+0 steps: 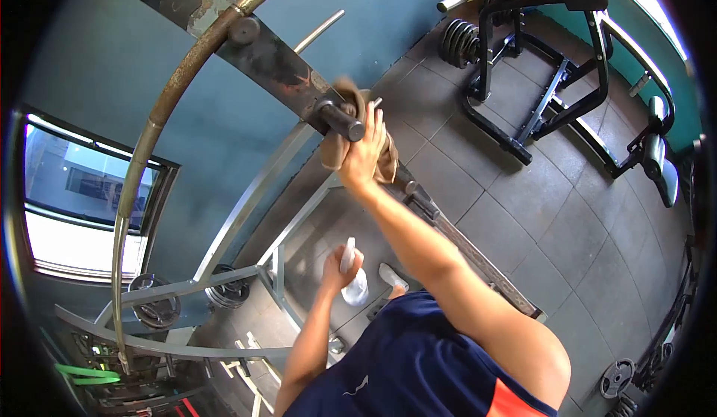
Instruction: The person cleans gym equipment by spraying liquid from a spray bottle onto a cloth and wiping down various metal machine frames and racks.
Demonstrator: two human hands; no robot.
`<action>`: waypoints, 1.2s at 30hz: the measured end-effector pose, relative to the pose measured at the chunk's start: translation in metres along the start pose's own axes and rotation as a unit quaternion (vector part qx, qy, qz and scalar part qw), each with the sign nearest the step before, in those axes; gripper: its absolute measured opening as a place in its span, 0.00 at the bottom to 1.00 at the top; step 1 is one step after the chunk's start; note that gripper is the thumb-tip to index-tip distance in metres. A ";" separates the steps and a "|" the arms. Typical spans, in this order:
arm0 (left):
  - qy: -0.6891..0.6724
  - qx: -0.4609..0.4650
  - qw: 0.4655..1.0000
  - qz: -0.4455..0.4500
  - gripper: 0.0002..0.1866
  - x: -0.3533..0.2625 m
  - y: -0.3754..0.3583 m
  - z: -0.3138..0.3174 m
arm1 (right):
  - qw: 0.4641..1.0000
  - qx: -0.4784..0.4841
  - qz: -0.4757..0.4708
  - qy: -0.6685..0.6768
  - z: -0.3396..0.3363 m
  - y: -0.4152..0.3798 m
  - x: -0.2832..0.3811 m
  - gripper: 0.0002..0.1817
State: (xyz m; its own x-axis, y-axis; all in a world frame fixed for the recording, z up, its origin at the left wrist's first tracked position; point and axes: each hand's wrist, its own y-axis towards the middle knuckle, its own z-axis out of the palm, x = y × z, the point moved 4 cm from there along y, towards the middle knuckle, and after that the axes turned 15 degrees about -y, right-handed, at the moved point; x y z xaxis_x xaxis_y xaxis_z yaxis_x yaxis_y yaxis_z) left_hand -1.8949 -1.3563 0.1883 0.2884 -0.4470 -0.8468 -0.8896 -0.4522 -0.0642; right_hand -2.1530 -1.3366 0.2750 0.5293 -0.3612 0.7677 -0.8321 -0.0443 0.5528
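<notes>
My right hand [362,152] grips a brown cloth [388,159] and presses it against the dark metal upright [280,73] of a rack, just beside a protruding black peg [343,120]. Part of the cloth is blurred by motion. Lower down and to the left, my left hand [340,269] is wrapped round the neck of a spray bottle [356,290] with a white top and a pale, see-through body. The bottle hangs clear of the rack; its trigger is partly covered by my fingers.
A curved, worn metal bar [160,111] arches over the left side. Grey frame beams [258,193] run below it, with weight plates [228,286] near the wall. A black and yellow machine [538,111] stands on the tiled floor [515,200] at upper right.
</notes>
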 end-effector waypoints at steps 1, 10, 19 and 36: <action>0.009 0.013 1.000 0.001 0.13 0.010 -0.010 -0.002 | 0.998 -0.021 -0.005 -0.053 -0.003 -0.012 0.009 0.32; -0.049 -0.109 0.981 -0.150 0.16 0.081 -0.107 -0.025 | 0.926 0.055 0.243 0.283 -0.040 -0.068 -0.015 0.22; -0.065 -0.133 0.973 -0.175 0.14 0.092 -0.131 -0.024 | 0.948 0.153 0.143 0.240 -0.035 -0.027 -0.036 0.24; -0.149 -0.176 0.951 -0.206 0.11 0.093 -0.160 -0.016 | 0.959 0.185 -0.143 0.160 -0.073 -0.059 0.017 0.18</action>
State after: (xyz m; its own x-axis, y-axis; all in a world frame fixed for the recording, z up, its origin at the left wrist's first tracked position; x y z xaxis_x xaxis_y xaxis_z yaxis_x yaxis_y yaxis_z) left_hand -1.7197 -1.3377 0.1278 0.4270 0.0384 -0.9034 -0.5337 -0.7958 -0.2861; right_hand -2.0827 -1.2720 0.2789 0.7189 0.0174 0.6949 -0.6159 -0.4475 0.6483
